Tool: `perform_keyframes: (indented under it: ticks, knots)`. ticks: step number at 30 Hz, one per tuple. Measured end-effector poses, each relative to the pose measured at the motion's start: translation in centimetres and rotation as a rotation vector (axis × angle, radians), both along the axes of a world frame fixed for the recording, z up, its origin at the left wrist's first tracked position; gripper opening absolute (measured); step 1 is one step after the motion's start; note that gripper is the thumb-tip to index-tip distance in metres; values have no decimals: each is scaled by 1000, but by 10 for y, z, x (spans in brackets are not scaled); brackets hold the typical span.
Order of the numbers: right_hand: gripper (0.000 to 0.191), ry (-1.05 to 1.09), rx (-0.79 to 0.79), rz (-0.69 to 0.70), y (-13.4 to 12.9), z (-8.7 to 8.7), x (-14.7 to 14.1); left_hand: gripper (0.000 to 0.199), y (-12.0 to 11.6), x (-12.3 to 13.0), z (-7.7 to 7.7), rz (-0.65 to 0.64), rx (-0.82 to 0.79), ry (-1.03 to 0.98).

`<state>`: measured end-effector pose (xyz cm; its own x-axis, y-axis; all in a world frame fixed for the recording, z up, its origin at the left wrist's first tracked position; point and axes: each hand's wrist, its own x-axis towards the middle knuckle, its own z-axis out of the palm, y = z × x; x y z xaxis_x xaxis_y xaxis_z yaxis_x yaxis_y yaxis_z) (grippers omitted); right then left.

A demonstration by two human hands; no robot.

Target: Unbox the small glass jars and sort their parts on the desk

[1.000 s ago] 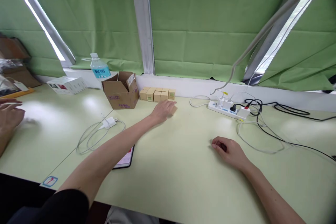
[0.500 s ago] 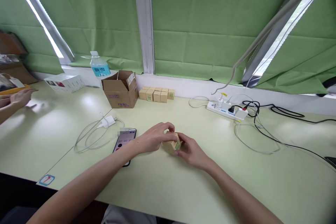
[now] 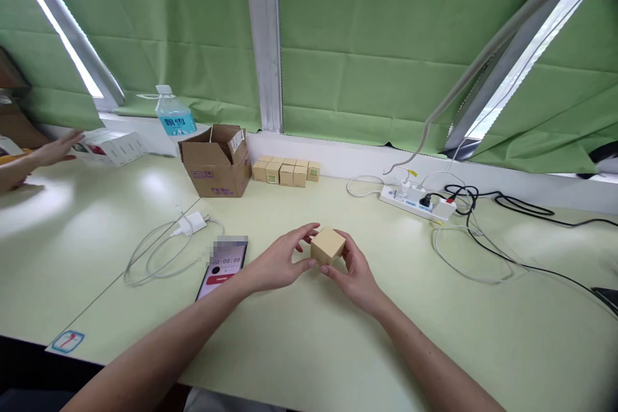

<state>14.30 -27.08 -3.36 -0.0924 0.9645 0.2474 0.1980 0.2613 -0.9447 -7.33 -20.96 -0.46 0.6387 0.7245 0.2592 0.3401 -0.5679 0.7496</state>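
The person's right hand (image 3: 356,277) grasps a small cardboard box (image 3: 327,246) between its fingers, above the tabletop (image 3: 309,341). The left hand (image 3: 280,262) curves its fingers by the box's left side; whether they grip it cannot be told. Left of the left fingers lies a phone (image 3: 223,267). Beyond both hands' fingers stand a row of similar boxes (image 3: 286,172) and, just beside it, an open carton (image 3: 212,170); a power strip (image 3: 416,203) lies beyond them to the right.

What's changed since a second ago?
The small tan cardboard box moved from near the white wall toward the person; the right hand, away before, now grips it, left hand alongside. Its green label turned out of view. Open brown cardboard carton stayed put.
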Motion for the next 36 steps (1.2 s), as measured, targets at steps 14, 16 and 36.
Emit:
perform_keyframes:
  ticks: [14, 16, 36]
  knots:
    - [51, 90, -109, 57, -5, 16, 20, 48, -21, 22, -11, 162, 241, 6]
    - [50, 31, -114, 37, -6, 19, 16, 48, -22, 23, -15, 147, 335, 11]
    - [58, -417, -86, -75, -9, 18, 12, 53, -22, 26, -32, 117, 648, 156]
